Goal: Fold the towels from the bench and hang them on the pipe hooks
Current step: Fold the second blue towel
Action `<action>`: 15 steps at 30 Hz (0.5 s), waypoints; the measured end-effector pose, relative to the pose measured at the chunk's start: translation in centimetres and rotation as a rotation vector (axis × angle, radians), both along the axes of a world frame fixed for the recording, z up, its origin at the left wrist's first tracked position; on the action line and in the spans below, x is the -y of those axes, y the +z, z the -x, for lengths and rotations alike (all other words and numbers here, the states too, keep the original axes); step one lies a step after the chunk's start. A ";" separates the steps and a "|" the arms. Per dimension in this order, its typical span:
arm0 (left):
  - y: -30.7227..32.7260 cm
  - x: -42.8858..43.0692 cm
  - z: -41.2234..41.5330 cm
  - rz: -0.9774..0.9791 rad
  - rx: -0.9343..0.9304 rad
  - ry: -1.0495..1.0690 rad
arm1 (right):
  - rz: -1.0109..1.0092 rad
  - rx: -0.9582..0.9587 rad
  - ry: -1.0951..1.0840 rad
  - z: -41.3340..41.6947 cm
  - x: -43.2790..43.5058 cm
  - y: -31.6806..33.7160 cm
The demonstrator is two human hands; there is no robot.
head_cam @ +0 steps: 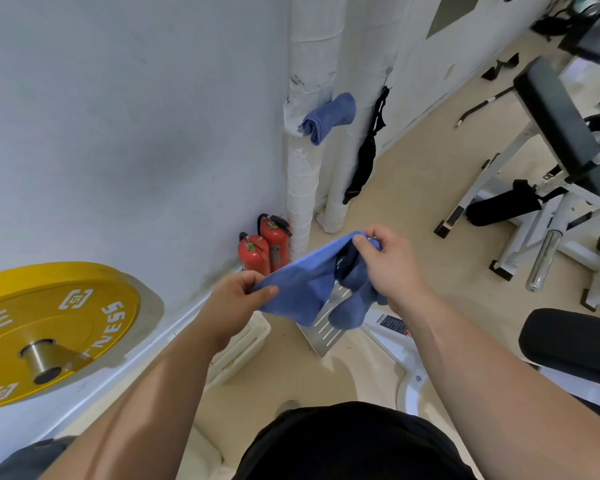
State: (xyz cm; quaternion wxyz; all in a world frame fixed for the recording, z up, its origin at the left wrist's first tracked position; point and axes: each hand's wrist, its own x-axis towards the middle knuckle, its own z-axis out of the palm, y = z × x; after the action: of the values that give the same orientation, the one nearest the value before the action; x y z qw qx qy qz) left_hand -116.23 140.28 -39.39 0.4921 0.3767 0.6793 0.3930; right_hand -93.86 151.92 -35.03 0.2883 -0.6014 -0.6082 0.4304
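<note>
Our left hand (234, 301) and right hand (394, 268) are stretching a soft blue towel (302, 289) between them, fingers pinching its edge; a rolled towel (329, 116) is hanging on the tape-wrapped pipe (303, 174).

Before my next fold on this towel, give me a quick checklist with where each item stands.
1. Left hand grips towel edge: ok.
2. Right hand pinches the far corner: ok.
3. Towel flat and even: not ok, it bunches and droops under the right hand.
4. Towel off the floor: ok.
5. Hung towel sits on the pipe: ok.
6. Free hook: cannot tell, none shows.
</note>
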 end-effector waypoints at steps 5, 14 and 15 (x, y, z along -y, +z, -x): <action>1.8 -0.8 -1.7 -0.111 0.092 0.162 | 0.174 -0.017 -0.026 1.1 1.1 0.8; 4.8 -1.0 -6.2 -0.227 0.204 0.210 | 0.447 -0.530 0.048 4.2 4.7 3.3; 5.0 -0.9 -6.0 -0.236 0.210 0.221 | 0.474 -0.594 0.067 3.9 4.7 3.5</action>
State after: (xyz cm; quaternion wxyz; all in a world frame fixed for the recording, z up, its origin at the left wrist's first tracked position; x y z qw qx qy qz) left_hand -110.19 141.23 -34.40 0.4667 0.3117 0.6105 0.5588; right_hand -97.75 147.18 -31.57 0.2905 -0.4804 -0.4010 0.7239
